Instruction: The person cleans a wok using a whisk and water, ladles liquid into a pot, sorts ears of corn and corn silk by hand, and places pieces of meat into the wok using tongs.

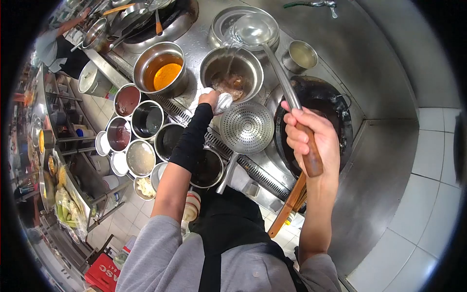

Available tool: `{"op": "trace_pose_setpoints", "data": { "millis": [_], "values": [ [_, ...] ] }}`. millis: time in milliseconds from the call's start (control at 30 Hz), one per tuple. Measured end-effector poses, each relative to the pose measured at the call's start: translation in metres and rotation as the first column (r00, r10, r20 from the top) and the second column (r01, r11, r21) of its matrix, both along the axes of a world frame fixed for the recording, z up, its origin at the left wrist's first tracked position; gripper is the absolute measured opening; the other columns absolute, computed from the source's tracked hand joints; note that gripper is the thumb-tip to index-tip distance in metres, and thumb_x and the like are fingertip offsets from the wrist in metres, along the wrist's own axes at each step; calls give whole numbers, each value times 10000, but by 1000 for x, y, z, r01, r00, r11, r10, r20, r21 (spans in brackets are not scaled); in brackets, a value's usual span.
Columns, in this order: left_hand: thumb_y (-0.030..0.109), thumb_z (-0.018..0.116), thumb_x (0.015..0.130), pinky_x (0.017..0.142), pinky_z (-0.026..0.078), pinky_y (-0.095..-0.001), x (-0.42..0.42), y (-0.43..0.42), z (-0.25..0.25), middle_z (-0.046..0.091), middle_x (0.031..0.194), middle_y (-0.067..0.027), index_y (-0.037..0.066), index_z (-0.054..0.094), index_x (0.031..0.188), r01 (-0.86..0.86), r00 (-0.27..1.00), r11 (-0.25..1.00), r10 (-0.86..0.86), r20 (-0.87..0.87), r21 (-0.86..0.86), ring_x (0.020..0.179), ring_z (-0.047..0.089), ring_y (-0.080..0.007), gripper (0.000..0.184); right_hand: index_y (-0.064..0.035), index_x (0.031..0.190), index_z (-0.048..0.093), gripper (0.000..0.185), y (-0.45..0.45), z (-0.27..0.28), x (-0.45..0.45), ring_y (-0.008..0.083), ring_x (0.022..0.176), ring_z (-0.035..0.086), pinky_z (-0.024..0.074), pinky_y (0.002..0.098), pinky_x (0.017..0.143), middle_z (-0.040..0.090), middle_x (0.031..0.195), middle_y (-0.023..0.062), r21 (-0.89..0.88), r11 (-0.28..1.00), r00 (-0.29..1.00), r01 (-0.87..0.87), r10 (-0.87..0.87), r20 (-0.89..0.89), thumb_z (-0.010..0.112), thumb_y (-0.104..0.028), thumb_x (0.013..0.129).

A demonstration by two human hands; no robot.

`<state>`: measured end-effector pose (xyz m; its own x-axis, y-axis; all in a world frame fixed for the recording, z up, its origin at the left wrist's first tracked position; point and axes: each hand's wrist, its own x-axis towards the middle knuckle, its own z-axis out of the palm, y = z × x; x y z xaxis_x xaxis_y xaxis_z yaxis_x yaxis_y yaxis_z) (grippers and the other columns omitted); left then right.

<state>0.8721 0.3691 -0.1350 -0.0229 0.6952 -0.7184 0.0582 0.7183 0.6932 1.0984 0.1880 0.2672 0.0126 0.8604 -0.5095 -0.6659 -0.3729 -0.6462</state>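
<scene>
My right hand (311,138) is wrapped round the wooden handle of a ladle (282,73). The ladle's bowl is tilted at the back, and a stream of water falls from it into a steel pot (260,73). Pieces of meat (228,85) lie in the bottom of that pot. At the pot's near edge my left hand (209,99), in a black sleeve, grips a white cloth (223,102). The cloth is against the rim; whether the fingers hold the rim through it is hidden. Just in front of the pot lies a perforated strainer (246,127).
A wok (340,114) stands at right, with a steel cup (300,57) behind it. Left of the pot is a pot of orange oil (167,75). Several sauce containers (141,156) crowd the left edge. A tap (314,4) hangs at the back. Another person (53,46) stands far left.
</scene>
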Motion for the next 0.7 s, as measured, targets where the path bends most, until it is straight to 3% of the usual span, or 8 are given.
{"op": "trace_pose_setpoints", "data": {
  "millis": [100,200,233,467,567,633,667,700],
  "values": [
    [240,641,914,671,589,-525,4,-4,47,713,977,-140,10,656,1112,-75,995,996,78,62,-43,788,722,-308,303,135,1216,532,318,-20,4,1,83,554,480,382,222,412,565,881,112,-20,1000,998,0,-2,-70,608,-42,962],
    [245,659,912,663,592,-519,-7,6,39,712,983,-152,-5,652,1108,-62,997,998,61,-37,-27,798,728,-314,318,132,1237,529,331,-41,11,4,83,535,472,377,211,403,563,881,113,-44,999,998,-10,7,-62,603,-44,967],
    [270,676,909,665,592,-521,-2,-6,91,712,991,-157,-3,650,1108,-138,990,986,140,20,-93,802,729,-321,339,128,1252,528,343,-47,13,5,77,516,463,377,212,388,561,872,108,-65,998,1000,-6,4,-26,605,-51,970],
    [288,647,926,650,598,-501,-11,-9,89,722,997,-128,52,684,1056,-142,987,976,153,51,-163,748,722,-288,272,93,1257,583,319,-68,15,10,69,479,486,382,209,384,572,787,82,-106,991,868,-79,121,482,617,-17,959],
    [268,619,939,613,591,-480,-17,-9,66,733,939,-57,113,712,1014,-150,970,962,188,154,-228,754,714,-231,196,93,1296,578,380,-68,13,6,174,583,626,507,287,503,638,848,150,-187,970,642,-155,243,728,635,-8,934],
    [281,636,926,665,588,-511,-16,-17,69,723,988,-85,106,670,1090,-147,961,968,188,201,-202,814,712,-273,242,96,1325,559,435,-79,-44,13,282,730,685,547,348,650,672,933,212,70,969,243,-236,-11,970,652,-28,919],
    [288,644,920,691,587,-527,-16,-19,70,718,1013,-99,103,648,1128,-147,956,971,188,225,-190,843,711,-294,278,98,1340,549,463,-83,-64,15,336,803,715,567,378,724,688,975,243,174,933,31,-314,-173,984,660,-38,912],
    [293,600,944,667,578,-460,-18,-21,58,715,943,-58,142,671,1074,-54,943,987,99,317,-148,821,701,-242,211,106,1323,544,474,-83,-65,4,436,1002,689,531,425,898,679,1096,294,89,969,21,-230,-86,996,671,-60,899]
  ]
}}
